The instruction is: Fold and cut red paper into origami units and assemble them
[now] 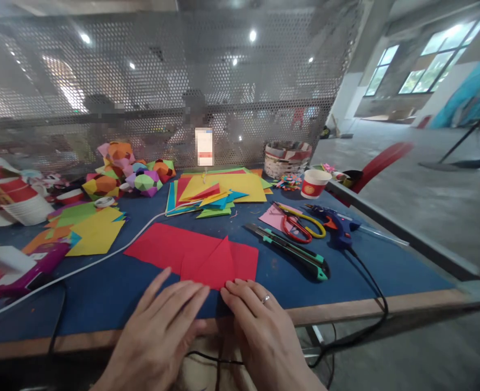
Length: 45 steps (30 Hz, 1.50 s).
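In front of me lies a folded piece of red paper (211, 266) with a pointed flap standing up from its middle. Beneath it, reaching out to the left, is another red sheet (162, 243). My left hand (164, 320) is stretched over the near left edge of the folded piece, index and other fingers apart, the thumb hanging lower. The fingers of my right hand (260, 320) are together and bent onto the near edge of the same paper; a ring is on one finger and the thumb is hidden.
On the right lie a utility knife (291, 252), scissors (301, 222) and a glue gun (340, 228) with a black cord. Stacked coloured paper (240, 187), a paper cup (315, 183) and a woven basket (286, 160) stand behind. Folded paper balls (144, 182) and a white cable (101, 262) are left.
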Motion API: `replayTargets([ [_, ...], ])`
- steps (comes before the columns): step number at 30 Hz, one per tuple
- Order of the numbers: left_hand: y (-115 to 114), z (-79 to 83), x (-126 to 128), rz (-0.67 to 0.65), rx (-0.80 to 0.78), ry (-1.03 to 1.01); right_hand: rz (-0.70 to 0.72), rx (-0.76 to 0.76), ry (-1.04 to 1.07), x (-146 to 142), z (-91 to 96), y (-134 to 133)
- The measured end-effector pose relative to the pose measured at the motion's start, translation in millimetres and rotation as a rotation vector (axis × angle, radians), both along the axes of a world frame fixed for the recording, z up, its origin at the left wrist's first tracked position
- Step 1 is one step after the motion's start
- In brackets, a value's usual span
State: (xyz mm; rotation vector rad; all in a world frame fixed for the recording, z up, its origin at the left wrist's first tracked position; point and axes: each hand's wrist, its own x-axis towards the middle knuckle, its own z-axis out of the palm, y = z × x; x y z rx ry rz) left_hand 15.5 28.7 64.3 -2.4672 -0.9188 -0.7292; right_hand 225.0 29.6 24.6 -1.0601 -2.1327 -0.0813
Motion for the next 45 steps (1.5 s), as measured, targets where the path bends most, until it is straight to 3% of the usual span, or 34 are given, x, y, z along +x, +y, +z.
replayTargets([
  [5,6.1,-14.8,18.9,0.021,-0.013,0.07,-0.002,0.006,0.041,-1.6,-5.8,1.6],
  [8,12.7,-16.1,2.8,0.079,0.045,0.097,-0.013,0.01,0.025,-1.5,-8.4,2.6],
  [14,16.7,-2.7,-29.7,0.113,0.032,0.12,-0.027,0.033,0.067,-2.8,-10.9,2.8],
  [16,15.8,1.3,-23.1,0.094,-0.022,0.137,-0.036,0.048,0.089,-3.5,-11.9,2.5],
  [19,20.5,8.7,-4.2,-0.056,-0.2,0.277,-0.037,0.05,0.094,-4.2,-13.3,2.2],
  [22,36.0,17.3,7.6,-0.178,-0.333,0.354,-0.029,0.051,0.108,-4.1,-13.9,3.0],
  [27,68.8,24.5,5.6,-0.233,-0.443,0.342,-0.035,0.126,0.15,-3.3,-14.0,5.4],
  [35,98.3,21.0,6.1,-0.216,-0.636,0.379,-0.044,0.171,0.149,-2.9,-16.9,8.1],
  [40,105.6,18.4,7.1,-0.18,-0.653,0.362,-0.04,0.118,0.148,-3.5,-12.4,5.6],
  [45,102.5,14.0,6.5,-0.147,-0.633,0.362,-0.136,0.084,0.07,-11.7,-5.6,5.5],
])
